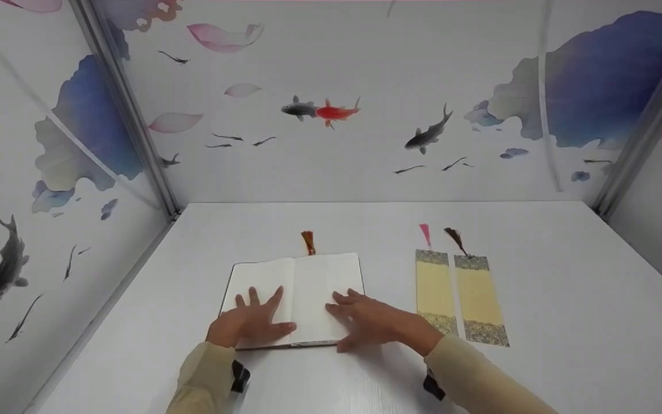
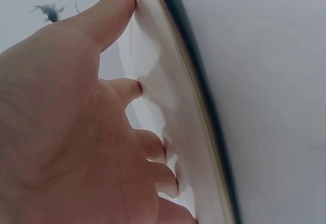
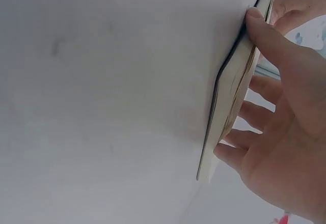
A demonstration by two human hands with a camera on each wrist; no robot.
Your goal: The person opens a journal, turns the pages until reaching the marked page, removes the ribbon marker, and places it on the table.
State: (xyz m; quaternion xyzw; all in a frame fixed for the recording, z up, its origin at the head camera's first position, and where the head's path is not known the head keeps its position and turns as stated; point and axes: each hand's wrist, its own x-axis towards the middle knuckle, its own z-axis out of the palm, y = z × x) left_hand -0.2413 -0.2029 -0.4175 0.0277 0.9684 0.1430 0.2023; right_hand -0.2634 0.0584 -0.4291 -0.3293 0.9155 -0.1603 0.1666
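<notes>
An open notebook [image 1: 320, 287] with blank white pages lies on the white table. My left hand [image 1: 252, 323] rests on its left page, fingers spread, fingertips touching the paper; the left wrist view shows this hand [image 2: 97, 132] beside the page edges. On the right page lie the fingers of my right hand [image 1: 374, 322]. The right wrist view has that hand's thumb [image 3: 260, 25] against the notebook's near edge. An orange-red tassel [image 1: 308, 242] sticks out beyond the notebook's far edge; whatever it hangs from is hidden.
Right of the notebook lie two yellow bookmarks with grey patterned ends: one [image 1: 433, 284] has a pink tassel [image 1: 425, 234], the other [image 1: 480, 296] a dark brown tassel [image 1: 457, 240]. Panels printed with fish and petals [image 1: 331, 167] stand behind and at both sides.
</notes>
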